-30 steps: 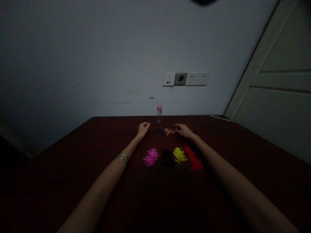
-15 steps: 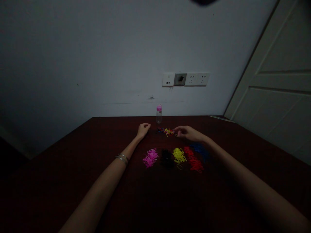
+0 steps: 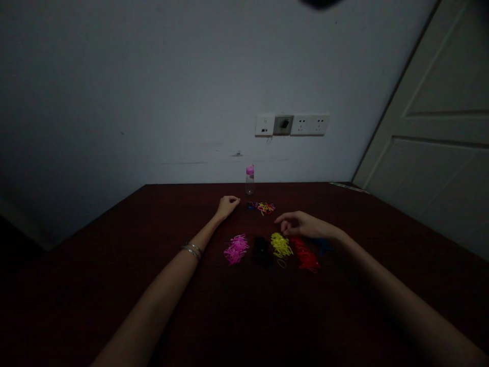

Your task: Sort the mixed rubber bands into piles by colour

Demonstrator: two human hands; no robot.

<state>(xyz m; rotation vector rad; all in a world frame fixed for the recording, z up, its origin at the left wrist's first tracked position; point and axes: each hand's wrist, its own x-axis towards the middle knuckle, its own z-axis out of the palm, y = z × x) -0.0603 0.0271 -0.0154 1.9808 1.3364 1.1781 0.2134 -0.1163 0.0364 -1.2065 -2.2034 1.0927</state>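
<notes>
My left hand point(image 3: 228, 205) rests on the dark table, its fingers curled together left of a small mixed-colour pile of bands point(image 3: 265, 207); whatever they hold is too small to name. Just above the yellow bands point(image 3: 281, 245) and red bands point(image 3: 305, 254) hovers my right hand point(image 3: 298, 224), index finger extended and the others bent, with nothing visible between them. To the left lie pink bands point(image 3: 236, 249) and black bands point(image 3: 262, 250). Blue bands point(image 3: 324, 245) are partly hidden behind my right wrist.
A clear bottle with a pink cap point(image 3: 249, 179) stands behind the mixed pile, near the wall. Sockets point(image 3: 292, 125) are on the wall above the table point(image 3: 183, 316). A white door point(image 3: 439, 127) is at the right.
My right hand has moved from the mixed pile toward me, over the yellow and red bands. The blue bands are more covered. My left hand has shifted slightly right.
</notes>
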